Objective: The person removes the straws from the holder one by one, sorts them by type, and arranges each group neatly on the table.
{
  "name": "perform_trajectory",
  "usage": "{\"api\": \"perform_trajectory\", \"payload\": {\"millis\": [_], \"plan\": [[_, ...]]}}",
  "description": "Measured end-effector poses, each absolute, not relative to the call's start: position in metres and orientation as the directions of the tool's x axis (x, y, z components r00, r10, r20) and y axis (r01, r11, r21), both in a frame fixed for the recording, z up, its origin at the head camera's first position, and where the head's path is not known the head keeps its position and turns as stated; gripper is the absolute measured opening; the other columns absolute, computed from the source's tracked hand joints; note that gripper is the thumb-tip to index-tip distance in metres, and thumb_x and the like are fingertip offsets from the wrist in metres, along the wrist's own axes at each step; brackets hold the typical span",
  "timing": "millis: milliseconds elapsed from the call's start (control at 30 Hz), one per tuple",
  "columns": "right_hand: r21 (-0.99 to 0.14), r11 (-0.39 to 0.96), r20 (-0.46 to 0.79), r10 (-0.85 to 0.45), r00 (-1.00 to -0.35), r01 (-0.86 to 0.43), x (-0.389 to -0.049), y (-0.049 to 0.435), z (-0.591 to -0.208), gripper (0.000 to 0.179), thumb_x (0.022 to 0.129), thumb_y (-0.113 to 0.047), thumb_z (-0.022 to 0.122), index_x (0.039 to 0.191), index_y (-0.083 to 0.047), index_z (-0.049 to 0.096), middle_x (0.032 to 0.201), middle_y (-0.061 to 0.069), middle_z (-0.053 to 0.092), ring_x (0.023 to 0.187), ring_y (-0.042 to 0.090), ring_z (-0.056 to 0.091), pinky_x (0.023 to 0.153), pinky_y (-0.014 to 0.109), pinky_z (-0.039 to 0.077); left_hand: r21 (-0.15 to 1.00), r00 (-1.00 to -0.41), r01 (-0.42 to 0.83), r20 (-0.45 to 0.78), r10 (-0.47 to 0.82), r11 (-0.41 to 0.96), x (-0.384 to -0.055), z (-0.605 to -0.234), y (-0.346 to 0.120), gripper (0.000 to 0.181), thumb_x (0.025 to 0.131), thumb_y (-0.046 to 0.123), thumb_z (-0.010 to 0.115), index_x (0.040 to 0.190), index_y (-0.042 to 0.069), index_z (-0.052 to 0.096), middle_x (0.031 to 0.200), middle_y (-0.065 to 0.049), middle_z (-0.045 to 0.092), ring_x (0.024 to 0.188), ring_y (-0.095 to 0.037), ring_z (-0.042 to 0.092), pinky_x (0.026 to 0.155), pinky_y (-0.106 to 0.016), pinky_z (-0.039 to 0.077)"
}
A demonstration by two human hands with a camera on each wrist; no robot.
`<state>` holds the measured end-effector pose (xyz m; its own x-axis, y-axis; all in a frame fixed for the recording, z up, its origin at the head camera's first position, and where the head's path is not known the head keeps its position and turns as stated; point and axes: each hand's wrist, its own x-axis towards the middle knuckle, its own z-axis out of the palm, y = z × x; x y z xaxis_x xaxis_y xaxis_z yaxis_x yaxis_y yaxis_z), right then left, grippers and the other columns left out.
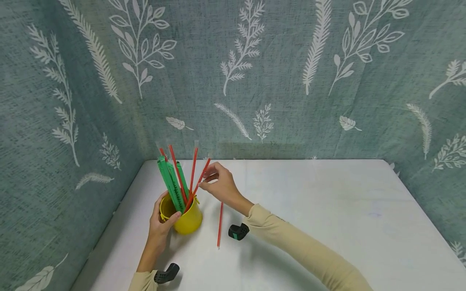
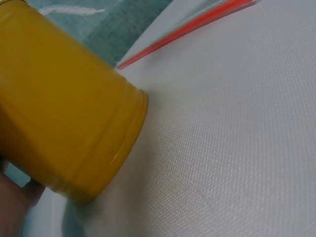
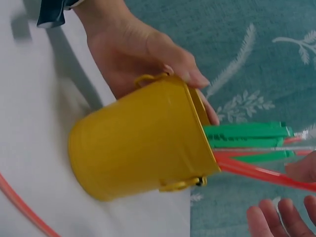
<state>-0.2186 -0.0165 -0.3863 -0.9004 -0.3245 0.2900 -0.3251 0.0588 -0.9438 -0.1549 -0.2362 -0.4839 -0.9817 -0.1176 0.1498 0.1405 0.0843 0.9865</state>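
My left hand (image 1: 158, 231) grips a small yellow bucket (image 1: 190, 221) at its left side, thumb over the rim. Several slim green packets (image 1: 170, 184) with dark lettering stand in the bucket. Among them rise several long red straws (image 1: 193, 167) in clear wrappers. With thumb and fingertips, my right hand (image 1: 225, 186) pinches the rightmost red straw (image 3: 261, 174), which slants out over the rim with its lower end inside the bucket. In the left wrist view the yellow bucket (image 2: 74, 108) hides most of the left hand.
A single wrapped red straw (image 1: 220, 226) lies on the white table (image 1: 309, 210), right of the bucket. Patterned green-blue cloth (image 1: 276, 72) hangs behind the table and along its left side. A black wrist device (image 1: 238, 231) sits by the right cuff, another (image 1: 166, 273) by the left.
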Motion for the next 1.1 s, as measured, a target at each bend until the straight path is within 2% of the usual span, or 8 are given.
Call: {"api": "perform_trajectory", "payload": {"millis": [67, 167, 367, 600, 800, 1000, 1100], "plan": [[-0.945, 0.052, 0.292, -0.313, -0.904, -0.324, -0.223, -0.022, -0.395, 0.030, 0.082, 0.000, 0.069, 0.108, 0.004, 0.054, 0.102, 0.021, 0.061, 0.091, 0.032, 0.063, 0.080, 0.030, 0.052, 0.987, -0.982, 0.138, 0.147, -0.116, 0.089, -0.156, -0.483, -0.236, 0.071, 0.088, 0.005, 0.060, 0.148, 0.021, 0.026, 0.134, -0.002, 0.038, 0.118, -0.019, 0.038, 0.091, -0.014, 0.041], [-0.944, 0.032, 0.306, -0.285, -0.908, -0.329, -0.221, -0.027, -0.396, 0.026, 0.081, 0.001, 0.069, 0.104, 0.002, 0.056, 0.098, 0.016, 0.063, 0.087, 0.027, 0.065, 0.082, 0.035, 0.053, 0.987, -0.982, 0.137, 0.147, -0.114, 0.089, -0.156, -0.482, -0.236, 0.071, 0.088, 0.005, 0.060, 0.148, 0.021, 0.026, 0.134, -0.002, 0.038, 0.118, -0.019, 0.038, 0.091, -0.014, 0.041], [-0.937, 0.000, 0.340, -0.236, -0.910, -0.349, -0.216, -0.035, -0.398, 0.018, 0.082, 0.006, 0.065, 0.098, 0.001, 0.058, 0.091, 0.013, 0.065, 0.080, 0.021, 0.066, 0.069, 0.024, 0.055, 0.986, -0.981, 0.140, 0.151, -0.123, 0.092, -0.156, -0.483, -0.237, 0.071, 0.088, 0.004, 0.060, 0.148, 0.021, 0.027, 0.134, -0.002, 0.038, 0.117, -0.019, 0.039, 0.091, -0.014, 0.041], [-0.924, -0.019, 0.375, -0.225, -0.899, -0.381, -0.203, -0.034, -0.384, 0.019, 0.082, 0.009, 0.064, 0.099, 0.007, 0.055, 0.092, 0.023, 0.063, 0.085, 0.034, 0.064, 0.071, 0.021, 0.053, 0.987, -0.980, 0.144, 0.152, -0.125, 0.069, -0.155, -0.485, -0.237, 0.071, 0.087, 0.003, 0.060, 0.148, 0.020, 0.027, 0.134, -0.003, 0.038, 0.117, -0.019, 0.039, 0.091, -0.014, 0.042], [-0.919, -0.019, 0.389, -0.210, -0.897, -0.394, -0.186, -0.030, -0.363, 0.018, 0.081, 0.010, 0.063, 0.096, 0.011, 0.053, 0.092, 0.027, 0.061, 0.086, 0.038, 0.062, 0.075, 0.029, 0.054, 0.987, -0.981, 0.138, 0.148, -0.127, 0.080, -0.155, -0.484, -0.236, 0.071, 0.087, 0.004, 0.061, 0.148, 0.020, 0.027, 0.134, -0.003, 0.038, 0.117, -0.020, 0.039, 0.091, -0.014, 0.042], [-0.926, -0.066, 0.377, -0.200, -0.904, -0.372, -0.181, -0.032, -0.359, 0.023, 0.082, 0.012, 0.062, 0.100, 0.014, 0.049, 0.094, 0.028, 0.061, 0.088, 0.039, 0.062, 0.070, 0.020, 0.053, 0.987, -0.981, 0.139, 0.148, -0.125, 0.076, -0.154, -0.484, -0.235, 0.071, 0.087, 0.004, 0.061, 0.148, 0.020, 0.028, 0.135, -0.003, 0.038, 0.117, -0.020, 0.039, 0.091, -0.014, 0.042], [-0.924, -0.082, 0.382, -0.191, -0.904, -0.373, -0.179, -0.032, -0.358, 0.023, 0.082, 0.013, 0.062, 0.100, 0.013, 0.048, 0.093, 0.028, 0.061, 0.088, 0.039, 0.062, 0.071, 0.020, 0.053, 0.987, -0.981, 0.139, 0.148, -0.125, 0.074, -0.154, -0.483, -0.235, 0.071, 0.087, 0.004, 0.061, 0.147, 0.020, 0.028, 0.135, -0.003, 0.038, 0.117, -0.020, 0.039, 0.091, -0.014, 0.042]]}}
